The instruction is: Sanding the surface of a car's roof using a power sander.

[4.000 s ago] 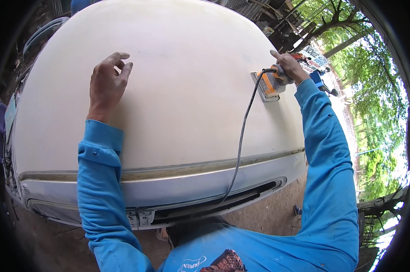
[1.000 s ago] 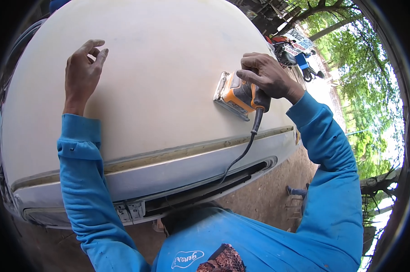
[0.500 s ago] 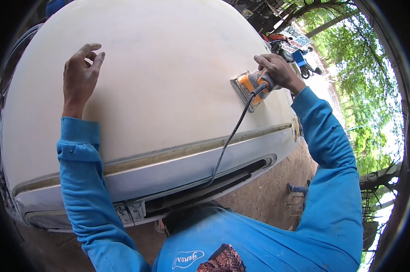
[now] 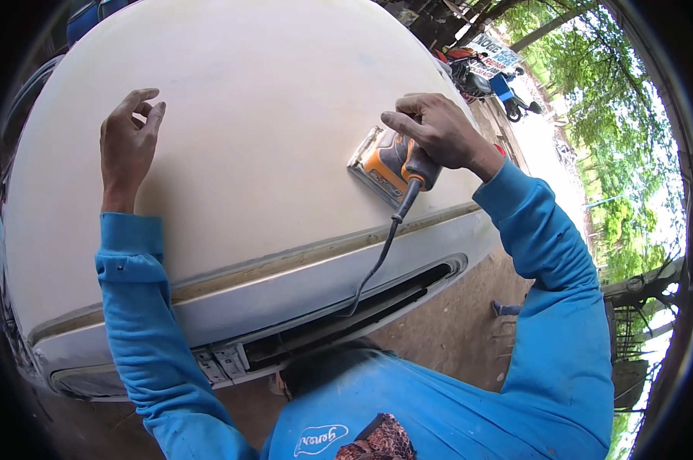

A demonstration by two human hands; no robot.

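Smooth matt vehicle panel (image 4: 262,161), plastic-looking sander casing (image 4: 383,162), matt rubbery cord (image 4: 388,244), wrinkled cloth sleeves (image 4: 143,330)

Blue drum (image 4: 83,24) at upper left, red-and-black motorcycle (image 4: 476,84) at upper right, white lettered sign (image 4: 496,50) beside it, leafy trees (image 4: 626,146) along the right, person's foot (image 4: 499,309) on brown ground (image 4: 446,326).

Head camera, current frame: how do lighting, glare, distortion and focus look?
Head view: black fisheye vignette at the corners, the vehicle panel bowing at its edges; head view: ground at right blown out white, foliage glaring in patches; head view: soft shadow beside the left hand; head view: orange-and-grey electric sander under the right hand shows no strong blur.
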